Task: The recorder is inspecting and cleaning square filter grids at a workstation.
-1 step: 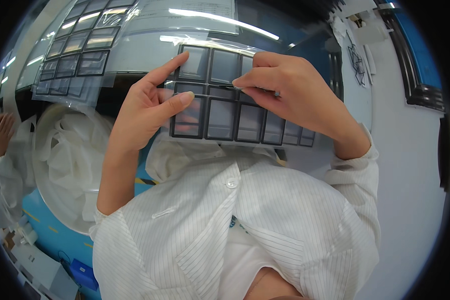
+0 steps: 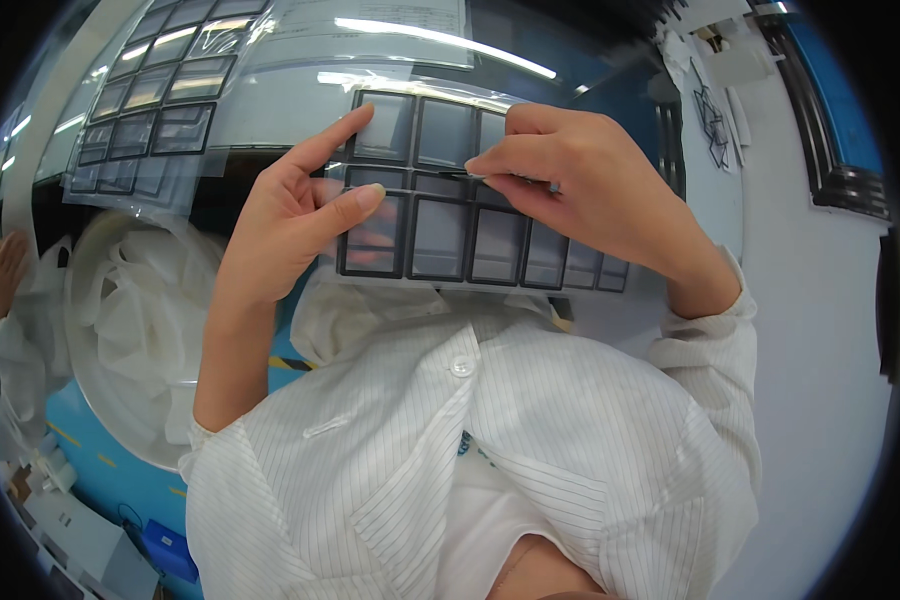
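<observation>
A clear plastic sheet bears rows of black-framed rectangular panels and lies in front of my chest. My left hand grips its left edge. The thumb rests on top, the index finger stretches along the upper left frame, and other fingers show faintly through the film. In a pinch, my right hand holds a thin pointed metal tool, its tip at the strip between the upper and lower frames. Most of the tool's body is hidden by the fingers, so I cannot tell its exact kind. My right hand also covers some frames.
Another sheet of black-framed panels lies at the upper left, beside papers under a glossy surface. A round white tub with crumpled white material stands at my left. At the far left edge shows another person's hand.
My hands and the sheet hold almost the same place. The other person's hand at the far left has shifted slightly.
</observation>
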A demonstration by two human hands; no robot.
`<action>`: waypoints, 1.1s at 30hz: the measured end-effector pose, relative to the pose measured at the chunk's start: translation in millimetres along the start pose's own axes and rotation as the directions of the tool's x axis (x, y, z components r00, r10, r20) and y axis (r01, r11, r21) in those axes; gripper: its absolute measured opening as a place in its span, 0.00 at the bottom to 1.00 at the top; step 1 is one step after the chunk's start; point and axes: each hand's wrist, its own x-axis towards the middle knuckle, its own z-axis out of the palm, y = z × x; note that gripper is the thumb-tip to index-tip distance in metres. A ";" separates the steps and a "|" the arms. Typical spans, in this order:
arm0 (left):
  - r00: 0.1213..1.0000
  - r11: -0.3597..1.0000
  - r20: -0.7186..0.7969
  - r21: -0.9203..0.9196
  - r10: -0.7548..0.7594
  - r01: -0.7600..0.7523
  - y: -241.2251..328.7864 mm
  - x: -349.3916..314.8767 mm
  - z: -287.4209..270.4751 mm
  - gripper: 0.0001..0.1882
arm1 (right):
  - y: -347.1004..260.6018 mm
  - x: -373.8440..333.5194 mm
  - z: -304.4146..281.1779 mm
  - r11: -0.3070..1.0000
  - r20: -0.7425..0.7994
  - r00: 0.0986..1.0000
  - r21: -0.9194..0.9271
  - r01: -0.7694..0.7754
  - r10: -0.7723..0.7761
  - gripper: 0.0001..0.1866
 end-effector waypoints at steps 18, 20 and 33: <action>0.999 0.999 -0.048 0.030 -0.020 0.022 6.2 2.2 2.9 0.35 | 21.3 -53.9 -20.8 0.995 0.015 0.997 -0.057 -0.079 0.080 0.06; 0.999 0.999 -0.033 0.040 -0.030 0.031 7.7 3.7 3.1 0.35 | 22.4 -60.1 -22.7 0.993 0.010 0.995 -0.065 -0.100 0.100 0.06; 0.999 0.996 0.012 0.080 -0.035 0.034 6.1 5.4 -14.8 0.36 | 29.9 -94.0 -36.9 0.980 0.041 0.982 -0.088 -0.181 0.185 0.05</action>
